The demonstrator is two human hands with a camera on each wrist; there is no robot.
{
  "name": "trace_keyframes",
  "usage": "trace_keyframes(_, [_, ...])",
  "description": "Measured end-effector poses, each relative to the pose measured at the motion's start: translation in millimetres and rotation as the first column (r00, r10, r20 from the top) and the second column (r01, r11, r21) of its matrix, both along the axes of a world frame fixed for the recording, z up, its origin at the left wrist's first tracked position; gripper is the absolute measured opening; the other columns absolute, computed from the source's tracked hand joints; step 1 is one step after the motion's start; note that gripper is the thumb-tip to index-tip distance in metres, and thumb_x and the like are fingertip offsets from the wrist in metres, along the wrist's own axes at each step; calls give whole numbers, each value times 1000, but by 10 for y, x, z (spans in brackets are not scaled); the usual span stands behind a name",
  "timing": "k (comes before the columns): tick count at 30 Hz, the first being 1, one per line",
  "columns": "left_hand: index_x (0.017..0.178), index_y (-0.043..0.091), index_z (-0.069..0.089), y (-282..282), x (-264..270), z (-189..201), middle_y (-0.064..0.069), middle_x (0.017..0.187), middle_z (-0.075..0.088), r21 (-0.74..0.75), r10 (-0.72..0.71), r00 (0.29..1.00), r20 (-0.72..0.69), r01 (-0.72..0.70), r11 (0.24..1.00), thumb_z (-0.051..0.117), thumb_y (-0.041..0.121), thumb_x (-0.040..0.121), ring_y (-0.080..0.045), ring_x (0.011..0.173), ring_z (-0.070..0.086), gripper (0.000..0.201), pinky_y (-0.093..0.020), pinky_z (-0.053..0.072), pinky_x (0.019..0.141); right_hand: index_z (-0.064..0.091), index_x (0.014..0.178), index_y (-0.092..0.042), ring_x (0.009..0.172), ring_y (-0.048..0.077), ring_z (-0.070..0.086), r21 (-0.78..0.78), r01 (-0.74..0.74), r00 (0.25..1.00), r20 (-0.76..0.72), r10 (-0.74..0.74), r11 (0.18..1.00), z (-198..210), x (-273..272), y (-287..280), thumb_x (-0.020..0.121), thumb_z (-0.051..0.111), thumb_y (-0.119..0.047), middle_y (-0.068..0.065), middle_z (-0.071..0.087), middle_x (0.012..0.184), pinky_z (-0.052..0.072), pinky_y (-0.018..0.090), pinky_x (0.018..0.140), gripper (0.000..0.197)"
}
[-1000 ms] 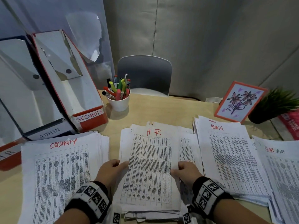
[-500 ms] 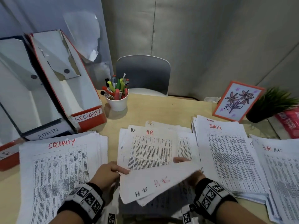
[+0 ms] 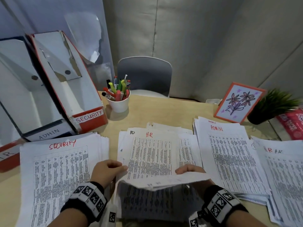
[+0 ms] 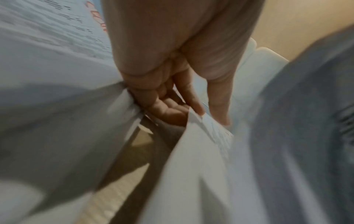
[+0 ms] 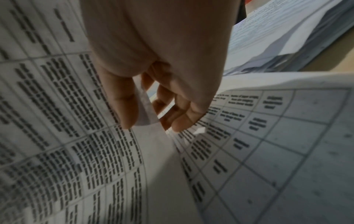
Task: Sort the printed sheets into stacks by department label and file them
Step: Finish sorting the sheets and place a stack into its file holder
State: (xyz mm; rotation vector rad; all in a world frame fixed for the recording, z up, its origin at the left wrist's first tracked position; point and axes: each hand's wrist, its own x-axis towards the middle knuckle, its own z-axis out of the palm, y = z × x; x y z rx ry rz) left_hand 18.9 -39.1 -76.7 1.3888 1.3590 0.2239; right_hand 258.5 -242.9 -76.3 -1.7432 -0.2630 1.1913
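Observation:
Several stacks of printed sheets lie on the table: SECURITY (image 3: 62,169) at the left, HR (image 3: 150,151) in the middle, ADMIN (image 3: 229,154) to the right, and another HR stack (image 3: 285,174) at the far right. Both hands hold a few lifted HR sheets (image 3: 164,181), bent back toward me over the middle stack's near half. My left hand (image 3: 118,169) pinches their left edge (image 4: 203,121) between thumb and fingers. My right hand (image 3: 185,171) grips the right edge, thumb on one side of the paper (image 5: 147,115) and fingers on the other. The sheet uncovered on the stack reads "10 HR".
Tilted file boxes stand at the back left, labelled SECURITY (image 3: 89,116), ADMIN (image 3: 49,134) and a red one (image 3: 8,155) cut off by the edge. Behind the stacks are a white cup of pens (image 3: 118,102), a flower picture (image 3: 237,102), a plant (image 3: 272,108) and a grey chair (image 3: 144,76).
The top HR sheets, flat a second ago, were lifted at their far end and folded back toward me, and now hang lower. A sheet marked "10 HR" came into view beneath.

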Motion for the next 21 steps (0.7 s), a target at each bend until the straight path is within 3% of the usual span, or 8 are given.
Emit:
trace_keyframes(3, [74,9,65,-50,39,38,-4,70,65,95,-17,998,-63,23,995,89,14,60,-19,66,59,29,-25,46,60,70,72,3,64,30,64,-17,27,984,-177,-30,999,81,19,-51,61,67,5,17,70,80,52,30,57,12])
trace_keyframes(6, [83,12,59,-29,45,41,-5,76,65,122,-24,998,-56,31,992,88,12,62,-18,69,60,36,-24,42,58,72,76,4,67,29,65,57,7,997,-73,-3,998,122,36,-128,51,69,-3,19,70,85,52,28,57,26])
trace_keyframes(10, [96,18,56,16,8,-24,-1,78,72,93,-19,999,-35,22,995,81,10,70,-18,75,67,37,-27,48,64,73,70,-1,51,26,61,42,24,994,-107,-19,999,104,49,-154,67,62,11,20,64,69,49,25,51,16])
trace_keyframes(12, [100,20,55,15,-16,-55,3,79,71,126,-43,998,-55,49,991,77,11,75,-18,81,66,35,-28,48,68,72,70,-1,49,25,60,21,24,995,-96,-22,999,105,58,-127,66,62,11,20,63,68,49,24,49,16])
trace_keyframes(16, [104,23,52,23,-17,-24,5,99,65,167,-117,992,-49,123,978,65,5,82,-12,81,61,31,-24,42,69,73,75,-5,65,24,64,-19,-32,998,-63,30,999,144,70,-49,64,64,-5,12,69,75,51,25,58,14])
trace_keyframes(18, [112,23,50,49,-20,-35,5,99,65,129,-148,988,-51,153,980,59,0,83,-13,86,61,38,-24,43,71,75,75,-15,79,19,66,-19,-90,996,8,90,996,147,102,-29,67,63,-12,3,71,84,51,27,71,15])
trace_keyframes(19, [111,21,51,61,-31,-54,4,93,68,96,-147,989,-24,149,984,56,-3,83,-14,83,63,37,-23,45,70,74,77,-19,81,10,67,-31,-125,990,62,127,992,156,100,-19,68,63,-14,-2,71,86,51,25,74,15])
trace_keyframes(21, [101,15,59,63,-34,-44,1,80,73,32,-124,992,25,124,992,53,-7,81,-18,77,67,30,-27,52,70,69,80,-19,67,-5,64,-49,-139,979,142,145,989,149,68,6,78,65,-6,-9,67,78,49,16,64,13])
